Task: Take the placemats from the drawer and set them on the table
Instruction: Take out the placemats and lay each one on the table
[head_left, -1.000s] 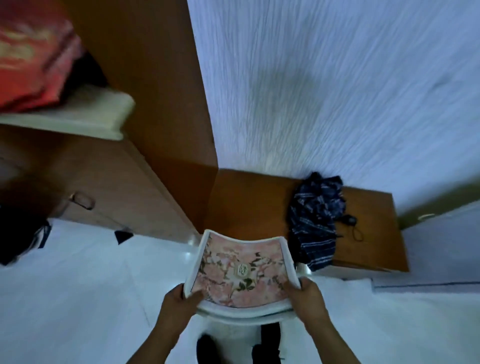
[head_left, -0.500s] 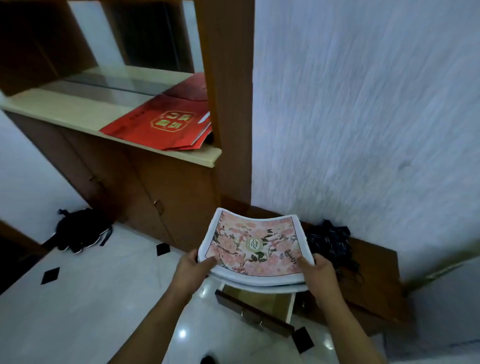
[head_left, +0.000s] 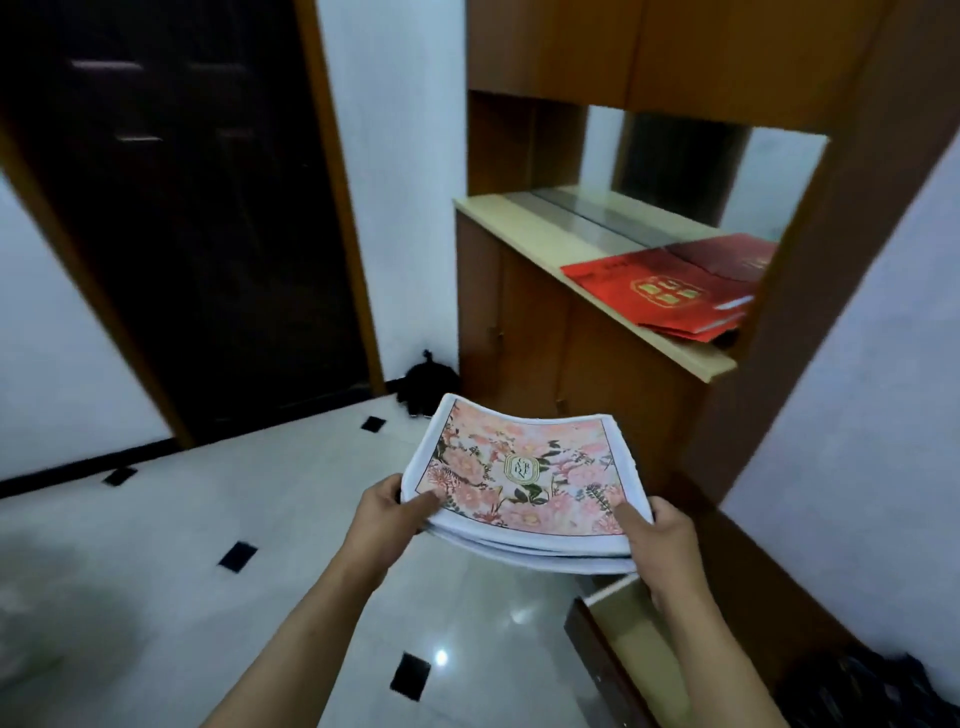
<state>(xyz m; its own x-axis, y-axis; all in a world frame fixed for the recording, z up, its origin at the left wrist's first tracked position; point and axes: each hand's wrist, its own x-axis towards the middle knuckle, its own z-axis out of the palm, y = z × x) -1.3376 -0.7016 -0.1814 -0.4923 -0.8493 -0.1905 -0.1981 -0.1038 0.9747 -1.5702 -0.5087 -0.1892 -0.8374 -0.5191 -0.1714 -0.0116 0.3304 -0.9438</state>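
Low in the frame, the placemats (head_left: 524, 483) stack sags between left hand (head_left: 387, 525) and right hand (head_left: 662, 545), fingers pinching opposite near corners, thumbs on top.

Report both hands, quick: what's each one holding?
Left hand: closed on the placemats, left edge.
Right hand: closed on the placemats, right edge.
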